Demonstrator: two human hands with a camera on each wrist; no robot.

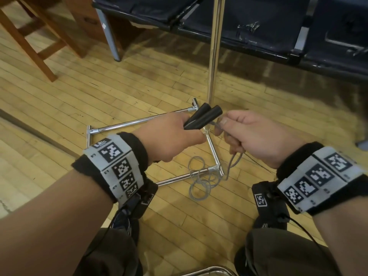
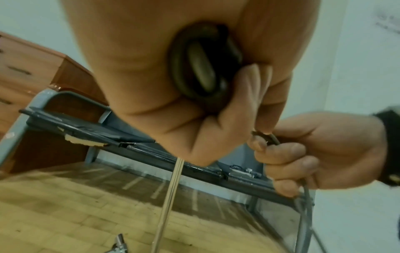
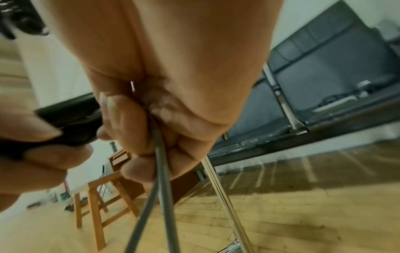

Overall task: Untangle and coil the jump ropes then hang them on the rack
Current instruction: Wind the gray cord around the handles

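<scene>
My left hand grips the two black jump-rope handles side by side, their ends pointing up and away. The handle butts show inside that fist in the left wrist view. My right hand is closed around the grey rope just right of the handles, two strands running down out of it. The rest of the rope lies in loose loops on the floor over the chrome rack base. The rack's upright pole rises just behind my hands.
A dark blue bench stands behind the rack, with a wooden stool and a wooden cabinet at the left. The floor is light wood planks. My knees and a chrome curved bar are at the bottom edge.
</scene>
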